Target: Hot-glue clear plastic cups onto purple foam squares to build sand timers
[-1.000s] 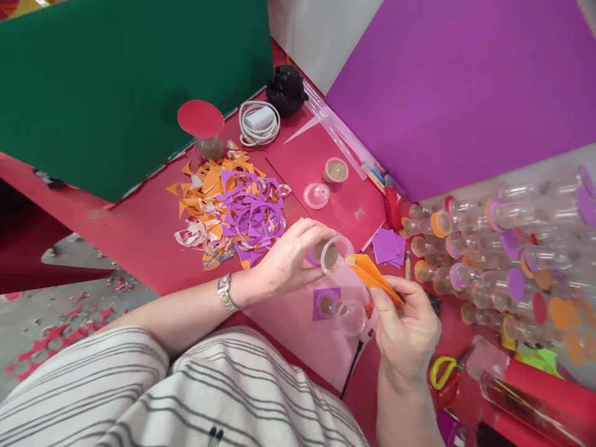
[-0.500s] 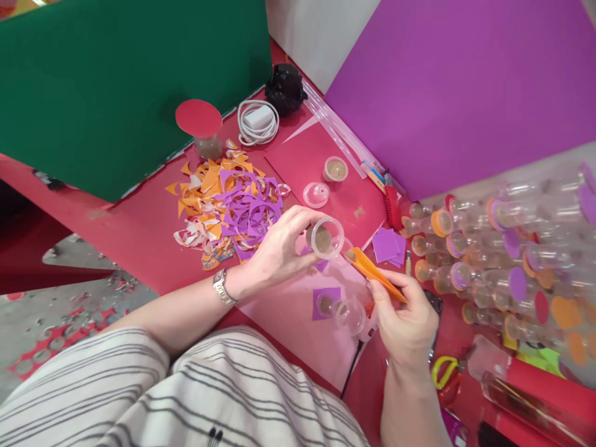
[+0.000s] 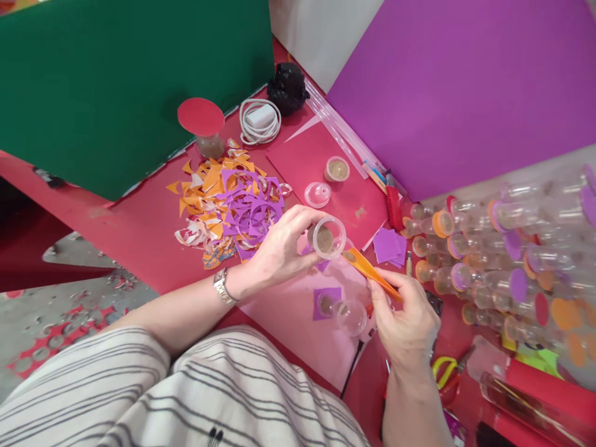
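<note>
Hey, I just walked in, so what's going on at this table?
The person's left hand holds a clear cup tilted, with brown grainy material inside. The right hand holds a folded orange piece, its tip close to the cup's rim; whether they touch is hard to tell. Below the hands, another clear container is on a purple square. Cut scraps lie heaped beyond the left hand.

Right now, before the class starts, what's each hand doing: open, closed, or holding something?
Left hand: closed, holding a clear cup.
Right hand: closed, holding orange paper.
</note>
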`<action>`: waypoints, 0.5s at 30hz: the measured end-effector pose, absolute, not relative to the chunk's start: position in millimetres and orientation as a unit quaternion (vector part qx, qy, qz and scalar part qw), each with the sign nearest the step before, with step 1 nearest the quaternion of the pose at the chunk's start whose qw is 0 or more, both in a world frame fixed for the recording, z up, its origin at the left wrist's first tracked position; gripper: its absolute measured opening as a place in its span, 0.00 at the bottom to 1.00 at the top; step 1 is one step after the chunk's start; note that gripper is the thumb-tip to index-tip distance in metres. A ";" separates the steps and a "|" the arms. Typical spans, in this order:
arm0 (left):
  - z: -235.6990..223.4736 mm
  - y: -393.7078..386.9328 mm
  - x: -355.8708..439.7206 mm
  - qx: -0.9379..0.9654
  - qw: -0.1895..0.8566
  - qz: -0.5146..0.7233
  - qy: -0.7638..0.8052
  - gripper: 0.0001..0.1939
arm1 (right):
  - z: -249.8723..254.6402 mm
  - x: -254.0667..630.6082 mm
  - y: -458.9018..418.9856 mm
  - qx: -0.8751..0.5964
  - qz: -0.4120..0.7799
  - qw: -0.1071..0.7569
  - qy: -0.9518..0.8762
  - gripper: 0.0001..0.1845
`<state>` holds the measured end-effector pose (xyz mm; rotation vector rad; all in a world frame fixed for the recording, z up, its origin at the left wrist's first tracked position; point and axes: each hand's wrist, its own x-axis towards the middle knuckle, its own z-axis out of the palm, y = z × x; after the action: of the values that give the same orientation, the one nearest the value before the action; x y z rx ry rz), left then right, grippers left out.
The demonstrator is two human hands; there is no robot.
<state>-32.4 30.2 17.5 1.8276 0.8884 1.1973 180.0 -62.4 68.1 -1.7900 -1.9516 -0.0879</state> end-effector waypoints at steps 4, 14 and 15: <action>17.7 30.4 -32.6 0.715 0.380 0.477 0.341 0.17 | 67.3 179.1 -63.1 -0.659 -0.021 0.242 -0.712 0.06; 16.5 30.7 -32.5 0.717 0.378 0.482 0.333 0.17 | 65.7 178.5 -65.0 -0.687 0.000 0.246 -0.684 0.10; 16.4 30.7 -32.4 0.717 0.378 0.482 0.334 0.17 | 66.2 178.2 -65.1 -0.686 -0.002 0.244 -0.685 0.10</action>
<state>-32.4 30.7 16.4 1.8322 0.8539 1.2319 178.2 -65.1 66.2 -1.8741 -1.8714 -0.0060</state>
